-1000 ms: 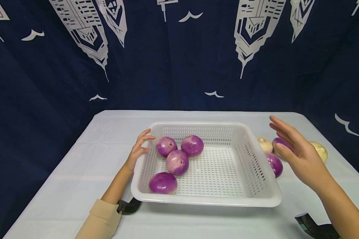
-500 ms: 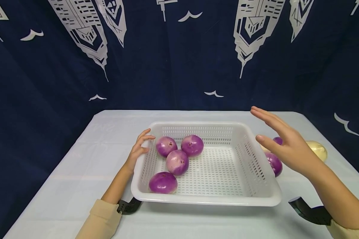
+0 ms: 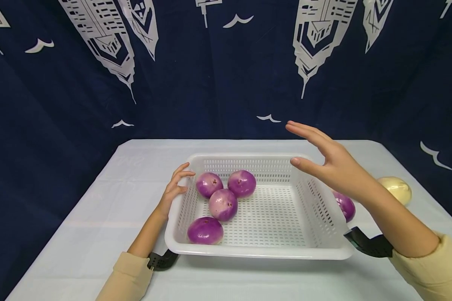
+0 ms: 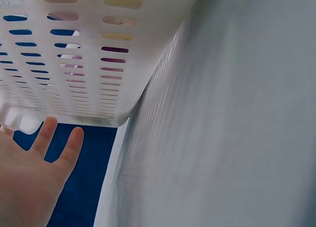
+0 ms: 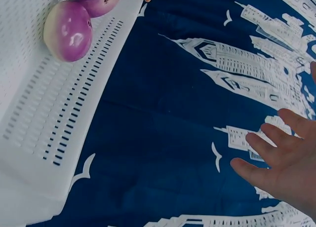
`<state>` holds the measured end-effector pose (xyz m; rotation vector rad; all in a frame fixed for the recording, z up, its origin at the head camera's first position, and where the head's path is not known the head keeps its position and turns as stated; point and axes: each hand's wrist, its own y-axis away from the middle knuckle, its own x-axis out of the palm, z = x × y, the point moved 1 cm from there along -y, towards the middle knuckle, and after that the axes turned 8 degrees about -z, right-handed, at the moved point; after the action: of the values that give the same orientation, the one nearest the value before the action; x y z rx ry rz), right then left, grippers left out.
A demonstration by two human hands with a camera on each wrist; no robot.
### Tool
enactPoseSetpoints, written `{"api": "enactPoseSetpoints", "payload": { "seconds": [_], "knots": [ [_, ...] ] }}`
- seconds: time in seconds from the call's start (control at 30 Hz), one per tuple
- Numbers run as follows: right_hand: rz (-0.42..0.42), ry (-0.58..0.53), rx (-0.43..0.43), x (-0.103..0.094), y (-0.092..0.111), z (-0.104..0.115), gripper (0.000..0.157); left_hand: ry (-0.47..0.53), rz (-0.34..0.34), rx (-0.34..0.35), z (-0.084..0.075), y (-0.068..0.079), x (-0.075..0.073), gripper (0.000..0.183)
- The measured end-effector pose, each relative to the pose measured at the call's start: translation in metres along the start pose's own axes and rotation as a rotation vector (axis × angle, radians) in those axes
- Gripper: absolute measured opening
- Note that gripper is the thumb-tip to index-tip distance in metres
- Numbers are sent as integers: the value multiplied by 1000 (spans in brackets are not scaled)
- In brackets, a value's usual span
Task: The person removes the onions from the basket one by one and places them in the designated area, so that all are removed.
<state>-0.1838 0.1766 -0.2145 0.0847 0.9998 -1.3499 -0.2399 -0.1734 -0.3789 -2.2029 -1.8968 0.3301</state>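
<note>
A white perforated plastic basket (image 3: 260, 252) holds several glossy purple onions (image 3: 223, 205) gathered in its left half. At the basket's left rim is my left hand (image 3: 173, 188), fingertips right at the edge. The left wrist view shows that hand (image 4: 34, 168) with straight, spread fingers beside the basket's slotted wall. My right hand (image 3: 335, 165) hovers above the basket's back right corner with fingers extended and thumb apart, holding nothing. In the right wrist view the same hand (image 5: 286, 163) is spread in front of the dark curtain, away from the basket.
Right of the basket, a purple onion (image 3: 344, 206) and a pale yellow onion (image 3: 395, 189) lie on the white-covered table (image 3: 135, 175), partly hidden by the basket and right arm. A dark blue curtain (image 3: 214, 83) with white prints hangs behind the table.
My right hand has moved left and up, from over the onions on the right to over the basket's back right corner. My left hand and the basket stay in place.
</note>
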Motion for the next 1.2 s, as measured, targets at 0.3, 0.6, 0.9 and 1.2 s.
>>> {"api": "enactPoseSetpoints", "payload": {
  "seconds": [0.3,0.6,0.9,1.2],
  "knots": [
    [81,54,-8,22,-24,0,64,-6,-9,1,0,-1,-1,45],
    [190,73,8,54,-42,-12,67,-15,-9,4,0,-1,-1,45],
    [270,143,1,86,-56,-29,72,-6,-1,12,-1,-2,-1,44],
    [362,197,56,113,-59,-48,73,1,-4,2,1,-1,0,43]
  ]
}}
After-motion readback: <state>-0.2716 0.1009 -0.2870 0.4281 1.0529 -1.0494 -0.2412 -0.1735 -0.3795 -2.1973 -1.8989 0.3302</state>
